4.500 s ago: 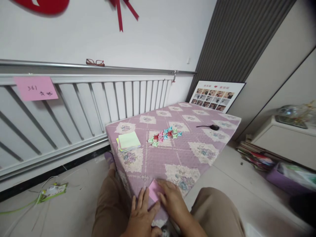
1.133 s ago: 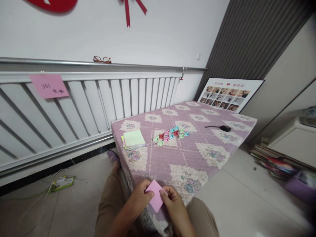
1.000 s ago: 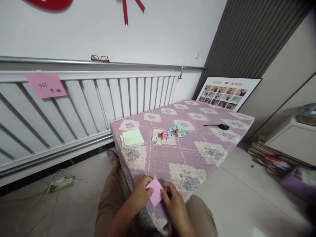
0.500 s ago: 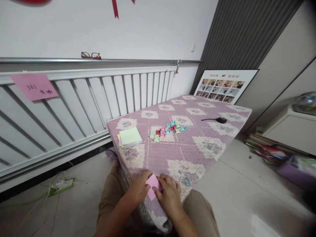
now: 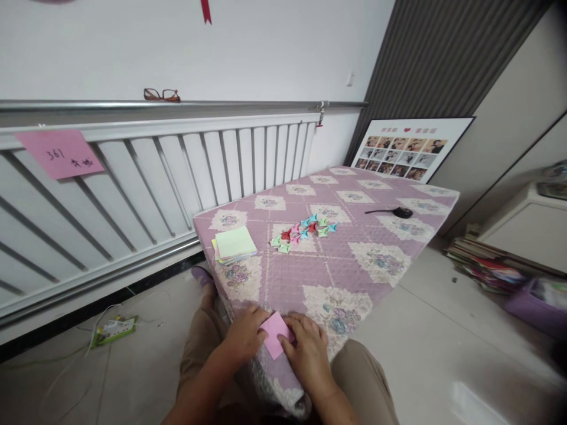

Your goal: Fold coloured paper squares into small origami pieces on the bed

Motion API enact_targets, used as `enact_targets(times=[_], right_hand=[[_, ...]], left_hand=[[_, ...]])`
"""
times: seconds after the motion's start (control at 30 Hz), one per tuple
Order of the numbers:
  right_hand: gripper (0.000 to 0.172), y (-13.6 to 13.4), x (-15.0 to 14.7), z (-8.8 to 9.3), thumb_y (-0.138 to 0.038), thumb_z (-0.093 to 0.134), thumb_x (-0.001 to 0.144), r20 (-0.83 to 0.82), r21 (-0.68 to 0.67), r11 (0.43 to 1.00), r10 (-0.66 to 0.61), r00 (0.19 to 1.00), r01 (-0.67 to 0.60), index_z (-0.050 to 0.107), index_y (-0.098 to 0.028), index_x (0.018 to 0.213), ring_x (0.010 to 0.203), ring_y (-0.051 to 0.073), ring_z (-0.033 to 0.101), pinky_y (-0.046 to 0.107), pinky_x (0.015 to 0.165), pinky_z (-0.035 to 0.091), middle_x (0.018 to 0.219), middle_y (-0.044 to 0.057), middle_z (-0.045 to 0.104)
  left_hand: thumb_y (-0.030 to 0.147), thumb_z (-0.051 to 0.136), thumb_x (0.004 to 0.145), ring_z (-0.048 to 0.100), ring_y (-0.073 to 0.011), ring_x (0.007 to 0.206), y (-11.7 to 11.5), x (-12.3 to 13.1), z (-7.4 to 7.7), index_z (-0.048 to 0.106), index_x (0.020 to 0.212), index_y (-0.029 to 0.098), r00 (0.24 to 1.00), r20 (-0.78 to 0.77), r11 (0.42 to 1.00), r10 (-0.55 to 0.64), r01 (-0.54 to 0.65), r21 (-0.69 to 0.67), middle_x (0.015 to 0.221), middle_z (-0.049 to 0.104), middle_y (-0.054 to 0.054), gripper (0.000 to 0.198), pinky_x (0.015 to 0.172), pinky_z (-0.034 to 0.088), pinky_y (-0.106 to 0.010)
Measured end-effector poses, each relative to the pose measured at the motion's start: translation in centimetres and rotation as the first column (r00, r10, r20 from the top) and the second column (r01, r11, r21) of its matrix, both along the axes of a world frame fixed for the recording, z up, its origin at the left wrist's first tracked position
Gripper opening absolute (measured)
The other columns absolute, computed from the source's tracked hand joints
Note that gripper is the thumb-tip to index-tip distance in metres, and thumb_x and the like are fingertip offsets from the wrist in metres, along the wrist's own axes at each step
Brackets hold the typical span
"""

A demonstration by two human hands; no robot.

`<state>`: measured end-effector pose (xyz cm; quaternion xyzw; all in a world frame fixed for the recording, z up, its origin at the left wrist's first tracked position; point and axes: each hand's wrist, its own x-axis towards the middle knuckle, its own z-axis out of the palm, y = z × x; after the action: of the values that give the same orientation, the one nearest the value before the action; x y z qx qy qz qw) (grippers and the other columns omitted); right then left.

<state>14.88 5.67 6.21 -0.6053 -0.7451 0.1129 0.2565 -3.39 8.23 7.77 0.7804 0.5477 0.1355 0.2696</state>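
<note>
A small pink paper square [image 5: 275,335], turned like a diamond, lies near the front edge of the table. At its left corner my left hand [image 5: 246,334] pinches the paper with thumb and fingers. My right hand [image 5: 306,343] grips the right side, its thumb pressed on top and its fingers curled along the edge. Farther up the cloth, several small folded paper pieces [image 5: 296,235] in green, red, pink and blue sit in a cluster. To their left is a stack of square paper sheets [image 5: 235,243], pale green on top.
A purple flowered tablecloth [image 5: 305,271] covers the table. A black object with a thin cord [image 5: 402,212] lies at the right. Behind stand a white radiator [image 5: 212,159] and a photo board [image 5: 407,147]. A power strip [image 5: 114,332] is on the floor at left.
My left thumb has drawn back slightly toward the left edge of the pink paper, baring more of it. The right hand keeps its hold. The whole view has shifted slightly.
</note>
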Motion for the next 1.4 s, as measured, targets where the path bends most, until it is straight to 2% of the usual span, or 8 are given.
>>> enact_targets(times=[0.37,0.73,0.83,0.93,1.17,1.4], right_hand=[[0.035,0.0,0.1,-0.1,-0.026,0.060,0.078,-0.002,0.016,1.000,0.010,1.000,-0.010,0.061,-0.030,0.113,0.107,0.025,0.054,0.042,0.091,0.033,0.114,0.004,0.063],[0.015,0.0,0.0,-0.4,-0.025,0.057,0.078,-0.050,0.042,0.999,0.018,0.999,-0.016,0.060,-0.026,0.093,0.104,0.023,0.055,0.041,0.090,0.030,0.112,0.005,0.064],[0.006,0.0,0.0,-0.4,-0.022,0.056,0.078,-0.040,0.037,0.999,0.024,0.999,-0.022,0.059,-0.024,0.082,0.105,0.023,0.054,0.041,0.091,0.030,0.112,0.004,0.064],[0.006,-0.1,0.1,-0.2,-0.018,0.056,0.077,-0.025,0.049,0.998,0.043,0.999,-0.041,0.058,-0.023,0.075,0.104,0.022,0.053,0.040,0.091,0.029,0.110,0.003,0.064],[0.014,-0.3,0.0,0.1,-0.017,0.056,0.083,0.049,0.121,0.985,0.119,0.992,-0.125,0.065,-0.026,0.088,0.091,0.020,0.053,0.039,0.089,0.028,0.094,0.002,0.065],[0.018,-0.4,0.4,-0.5,-0.015,0.055,0.085,0.156,0.088,0.970,0.211,0.965,-0.227,0.067,-0.027,0.093,0.085,0.019,0.055,0.037,0.088,0.031,0.085,0.001,0.065]], left_hand=[[0.012,0.048,0.073,0.049,-0.0196,0.098,-0.4,0.0,-0.4,0.057,0.097,0.021,0.998,0.053,0.998,0.044,-0.045,0.034,0.101,0.054,-0.004,0.027,0.088,0.038,-0.030],[0.011,0.048,0.075,0.049,-0.0179,0.089,-0.6,-0.1,-0.9,0.054,0.082,0.020,0.998,0.045,0.996,0.046,-0.050,0.078,0.091,0.054,-0.002,0.013,0.081,0.038,-0.029],[0.011,0.049,0.077,0.050,-0.0173,0.091,-0.7,-0.1,-0.8,0.057,0.084,0.020,0.999,0.048,0.996,0.025,-0.029,0.083,0.093,0.055,-0.002,0.015,0.082,0.038,-0.029],[0.012,0.047,0.081,0.051,-0.0172,0.092,-0.7,-0.2,-1.0,0.061,0.088,0.020,1.000,0.012,0.995,-0.003,0.002,0.101,0.095,0.057,-0.003,0.017,0.084,0.039,-0.029],[0.017,0.042,0.090,0.050,-0.0190,0.092,-1.1,-0.2,-1.5,0.065,0.090,0.020,0.994,-0.094,0.987,-0.050,0.063,0.145,0.095,0.058,-0.005,0.023,0.084,0.038,-0.031],[0.020,0.044,0.093,0.049,-0.0206,0.092,-1.7,-0.2,-2.0,0.065,0.089,0.019,0.972,-0.219,0.973,-0.080,0.124,0.195,0.095,0.058,-0.006,0.021,0.081,0.038,-0.032]])
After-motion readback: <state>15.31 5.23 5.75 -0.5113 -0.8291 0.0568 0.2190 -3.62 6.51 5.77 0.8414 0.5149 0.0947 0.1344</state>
